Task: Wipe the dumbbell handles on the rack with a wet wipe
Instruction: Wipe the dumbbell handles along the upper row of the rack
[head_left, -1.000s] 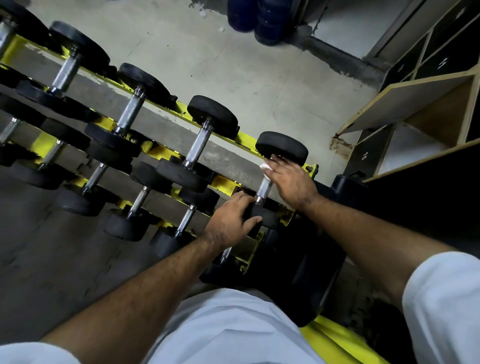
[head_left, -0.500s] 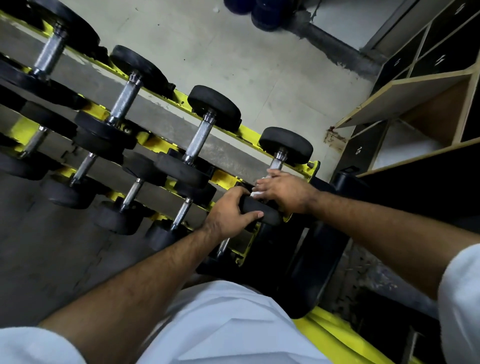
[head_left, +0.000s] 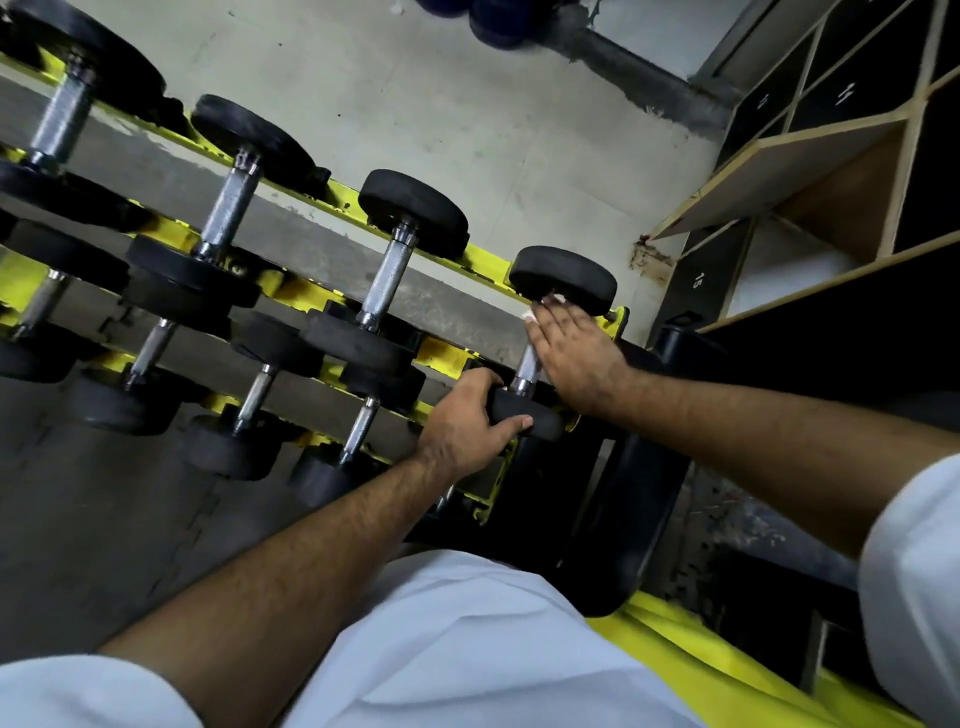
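Left hand (head_left: 462, 423) gripping near black rubber head of end dumbbell (head_left: 527, 366). Right hand (head_left: 574, 351) lying along its chrome handle, fingers pressing white wet wipe (head_left: 543, 306) beside far head. Handle axis running away from the person across yellow rack (head_left: 483, 262).

Black dumbbell heads (head_left: 563, 280) with silver handles (head_left: 387, 275) sit on a yellow rack (head_left: 483, 260). The wipe (head_left: 540, 307) is white, the floor (head_left: 467, 104) pale grey.

Dumbbell handles (head_left: 390, 274): bright knurled metal. Weight heads (head_left: 413, 210): matt black rubber. Rack (head_left: 483, 265): glossy yellow painted metal. Wet wipe (head_left: 556, 299): white cloth-like sheet. Shelving (head_left: 779, 171) beside the rack: raw-edged wood.
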